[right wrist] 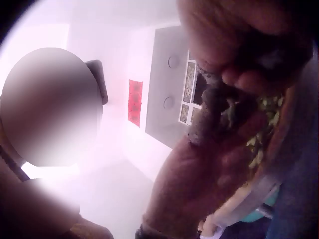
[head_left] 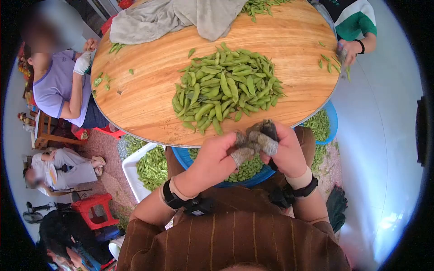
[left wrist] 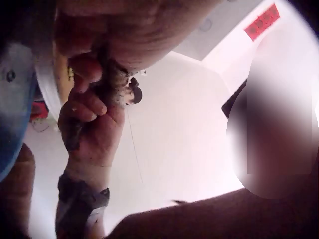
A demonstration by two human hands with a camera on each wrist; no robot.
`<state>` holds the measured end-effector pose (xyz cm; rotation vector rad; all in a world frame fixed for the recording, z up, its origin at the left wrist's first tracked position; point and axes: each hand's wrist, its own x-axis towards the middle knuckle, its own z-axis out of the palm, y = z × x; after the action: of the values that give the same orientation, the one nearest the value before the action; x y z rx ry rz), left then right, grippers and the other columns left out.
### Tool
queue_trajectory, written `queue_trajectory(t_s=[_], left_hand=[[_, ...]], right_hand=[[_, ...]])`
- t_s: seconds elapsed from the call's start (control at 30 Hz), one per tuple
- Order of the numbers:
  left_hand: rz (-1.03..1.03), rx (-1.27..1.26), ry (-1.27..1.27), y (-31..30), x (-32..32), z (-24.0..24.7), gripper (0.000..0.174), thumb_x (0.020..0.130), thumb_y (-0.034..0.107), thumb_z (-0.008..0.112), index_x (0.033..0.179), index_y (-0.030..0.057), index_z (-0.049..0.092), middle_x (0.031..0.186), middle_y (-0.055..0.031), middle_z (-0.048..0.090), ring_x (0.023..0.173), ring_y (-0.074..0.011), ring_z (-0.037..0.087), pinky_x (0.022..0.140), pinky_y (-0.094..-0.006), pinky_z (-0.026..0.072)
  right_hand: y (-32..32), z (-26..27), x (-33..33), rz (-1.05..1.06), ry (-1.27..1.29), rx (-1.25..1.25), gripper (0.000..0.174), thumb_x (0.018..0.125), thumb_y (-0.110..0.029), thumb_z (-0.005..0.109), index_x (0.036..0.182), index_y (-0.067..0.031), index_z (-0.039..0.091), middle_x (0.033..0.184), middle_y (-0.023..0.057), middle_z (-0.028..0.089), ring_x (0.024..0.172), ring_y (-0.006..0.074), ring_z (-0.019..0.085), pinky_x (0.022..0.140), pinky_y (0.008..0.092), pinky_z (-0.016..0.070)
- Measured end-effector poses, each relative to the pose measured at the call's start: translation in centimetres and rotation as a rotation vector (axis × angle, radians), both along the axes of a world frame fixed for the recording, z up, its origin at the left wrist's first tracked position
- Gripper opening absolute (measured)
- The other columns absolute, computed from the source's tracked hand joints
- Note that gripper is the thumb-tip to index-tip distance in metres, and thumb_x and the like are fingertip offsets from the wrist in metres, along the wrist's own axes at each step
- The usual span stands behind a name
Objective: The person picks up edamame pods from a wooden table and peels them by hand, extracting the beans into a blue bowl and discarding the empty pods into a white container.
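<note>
Over the near edge of the wooden table [head_left: 144,108], my left hand [head_left: 211,156] and right hand [head_left: 289,153] meet, fingers bent toward each other. Worn grey wraps [head_left: 244,154] cover several of the fingertips, and a black cover [head_left: 269,130] shows on the right hand's side. The fingers overlap, so I cannot tell what, if anything, they pinch. Just beyond them lies a heap of green bean pods [head_left: 226,86]. Below the hands, a blue basin [head_left: 181,158] holds shelled green beans [head_left: 246,169].
A white tub [head_left: 131,174] of green pods or hulls stands at lower left, a blue tub [head_left: 333,122] at right. Grey cloth [head_left: 167,20] covers the table's far side. People sit at left, and another person's hand [head_left: 350,52] is at the right edge. A red stool [head_left: 95,210] stands left.
</note>
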<state>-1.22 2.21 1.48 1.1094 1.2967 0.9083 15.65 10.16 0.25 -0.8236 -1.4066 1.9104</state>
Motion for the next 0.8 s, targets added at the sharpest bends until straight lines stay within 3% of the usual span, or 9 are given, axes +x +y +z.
queue_trajectory(t_s=[0.07,0.23,0.37,0.5,0.8], left_hand=[[0.003,0.014,-0.035,-0.5,-0.3,-0.3,0.013,0.09,0.008,0.053,0.101,0.0021,0.058,0.083,-0.0028,0.062,0.063,-0.006,0.051,0.055,-0.0207,0.0415],[0.093,0.157,-0.004,-1.4,-0.2,-3.1,0.013,0.092,0.006,0.05,0.101,0.003,0.057,0.079,0.0,0.059,0.062,-0.0042,0.047,0.055,-0.0194,0.04],[0.047,0.218,0.087,-1.8,-0.3,-3.5,0.019,0.087,-0.003,0.044,0.101,0.002,0.056,0.085,-0.0003,0.06,0.071,-0.0072,0.052,0.064,-0.0208,0.043],[0.035,0.262,0.174,-1.9,-0.3,-3.1,0.023,0.082,-0.006,0.044,0.1,0.0007,0.056,0.087,-0.0016,0.062,0.078,-0.0108,0.056,0.073,-0.0236,0.0451],[-0.047,0.363,0.442,-2.0,-0.5,-2.2,0.017,0.084,-0.001,0.048,0.098,0.0008,0.059,0.08,-0.0058,0.062,0.077,-0.0137,0.058,0.072,-0.0263,0.046]], right_hand=[[-0.4,-0.2,0.5,0.126,-0.044,-0.009,0.014,0.09,-0.012,0.057,0.1,-0.0024,0.057,0.068,-0.0021,0.054,0.049,0.0046,0.046,0.044,0.0207,0.0378],[-2.4,0.4,1.1,0.105,-0.209,0.108,0.016,0.087,-0.006,0.052,0.102,-0.0017,0.055,0.069,0.0022,0.058,0.051,0.008,0.053,0.046,0.0229,0.0432],[-2.8,0.3,1.3,0.218,-0.337,0.262,0.017,0.081,-0.002,0.051,0.097,-0.0016,0.055,0.067,0.0064,0.061,0.055,0.0124,0.06,0.049,0.026,0.0475],[-3.0,-0.2,1.2,0.21,-0.356,0.241,0.014,0.08,-0.001,0.052,0.093,-0.0018,0.055,0.068,0.0063,0.062,0.055,0.0128,0.061,0.049,0.0264,0.0478],[-3.4,0.4,1.1,0.173,-0.326,0.139,0.016,0.081,-0.002,0.053,0.096,-0.0036,0.057,0.065,0.0022,0.06,0.052,0.0079,0.056,0.047,0.023,0.0451]])
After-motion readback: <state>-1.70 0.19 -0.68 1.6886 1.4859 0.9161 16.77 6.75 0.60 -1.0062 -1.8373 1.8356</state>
